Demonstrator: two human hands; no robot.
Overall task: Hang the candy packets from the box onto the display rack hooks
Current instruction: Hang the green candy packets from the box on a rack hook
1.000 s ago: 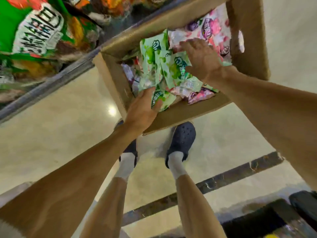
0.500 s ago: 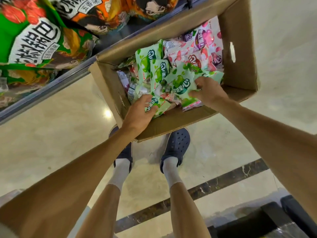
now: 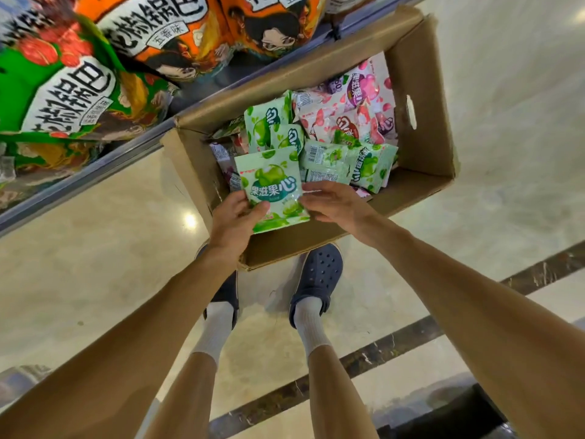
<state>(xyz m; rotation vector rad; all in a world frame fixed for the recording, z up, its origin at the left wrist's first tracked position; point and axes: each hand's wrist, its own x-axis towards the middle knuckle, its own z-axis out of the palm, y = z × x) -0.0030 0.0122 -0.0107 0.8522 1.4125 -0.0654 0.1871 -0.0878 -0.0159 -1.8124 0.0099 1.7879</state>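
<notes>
Left hand [image 3: 235, 217] grips glossy green foil candy packet [image 3: 271, 188] at 7 o'clock; right hand [image 3: 332, 202] pinches 4 o'clock edge. Light, floppy, likely slippery; hold top seam.

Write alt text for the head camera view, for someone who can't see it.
Both hands hold one green candy packet above an open brown cardboard box of green and pink packets: the left hand grips its lower left edge, the right hand its right edge. The box sits on a pale polished floor beside a shelf of large snack bags.

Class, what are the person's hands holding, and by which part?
A green candy packet: left hand grips its lower left edge, right hand its lower right edge.
</notes>
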